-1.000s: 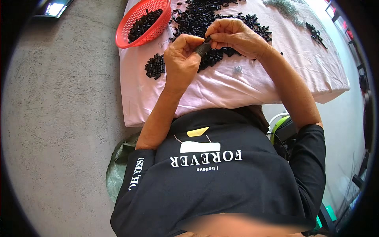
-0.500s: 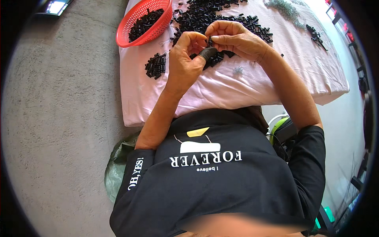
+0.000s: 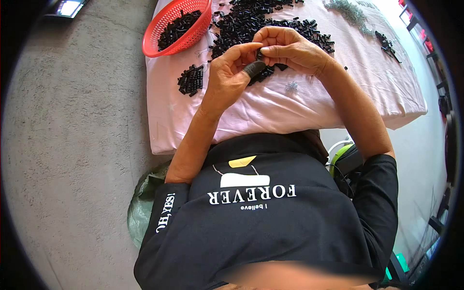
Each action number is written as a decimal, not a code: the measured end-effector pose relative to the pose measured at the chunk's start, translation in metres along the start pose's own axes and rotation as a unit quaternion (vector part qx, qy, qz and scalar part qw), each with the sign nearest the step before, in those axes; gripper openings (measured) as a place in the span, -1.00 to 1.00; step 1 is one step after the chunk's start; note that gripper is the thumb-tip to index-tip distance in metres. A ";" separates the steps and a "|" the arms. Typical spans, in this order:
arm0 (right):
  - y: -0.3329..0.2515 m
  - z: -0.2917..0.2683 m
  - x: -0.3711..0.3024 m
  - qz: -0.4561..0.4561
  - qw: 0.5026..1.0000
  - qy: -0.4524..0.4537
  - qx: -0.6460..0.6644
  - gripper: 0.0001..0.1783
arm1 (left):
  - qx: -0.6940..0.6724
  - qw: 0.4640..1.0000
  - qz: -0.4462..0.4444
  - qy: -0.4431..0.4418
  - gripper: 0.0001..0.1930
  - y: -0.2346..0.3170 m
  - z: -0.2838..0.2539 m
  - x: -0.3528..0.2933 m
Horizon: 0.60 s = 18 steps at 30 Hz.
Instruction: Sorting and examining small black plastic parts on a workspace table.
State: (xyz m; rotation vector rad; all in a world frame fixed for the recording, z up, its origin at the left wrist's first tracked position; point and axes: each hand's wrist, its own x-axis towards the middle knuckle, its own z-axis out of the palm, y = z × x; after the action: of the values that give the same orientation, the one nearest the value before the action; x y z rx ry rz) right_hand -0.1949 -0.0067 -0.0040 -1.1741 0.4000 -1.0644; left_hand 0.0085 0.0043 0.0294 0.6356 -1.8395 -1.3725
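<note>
Over the near side of a pile of small black tube-like pieces [image 3: 270,34], my two hands meet at the fingertips. My left hand [image 3: 227,77] pinches, its thumb wrapped in a dark cover [image 3: 253,69]. From the other side, my right hand [image 3: 295,50] closes thumb and forefinger on the same spot. Between them shows the end of a small black piece [image 3: 260,55], mostly hidden by the fingers. Just below my right hand lies a little heap of tiny clear or silvery bits [image 3: 291,87]. Left of my left hand sits a neat cluster of black pieces [image 3: 190,80].
A red plastic basket [image 3: 151,35] holding more black pieces stands at the table's far left. The table has a pale pink cloth [image 3: 193,125]. Far right are a larger heap of clear bits [image 3: 355,17] and a black cluster [image 3: 386,47]. A green bag [image 3: 137,217] rests by my left side.
The fingers of my left hand have drawn in toward my right fingertips, narrowing the gap between the hands. The piles and basket look the same.
</note>
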 end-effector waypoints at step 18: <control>-0.002 0.002 -0.001 0.013 1.000 0.004 0.028 -0.75 | -0.059 0.997 0.049 0.021 -0.65 -0.010 0.005 -0.001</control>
State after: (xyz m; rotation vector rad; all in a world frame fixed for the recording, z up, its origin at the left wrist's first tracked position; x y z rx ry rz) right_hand -0.1947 -0.0053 -0.0022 -1.1134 0.3880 -1.0520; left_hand 0.0053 0.0050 0.0187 0.5034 -1.7202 -1.3804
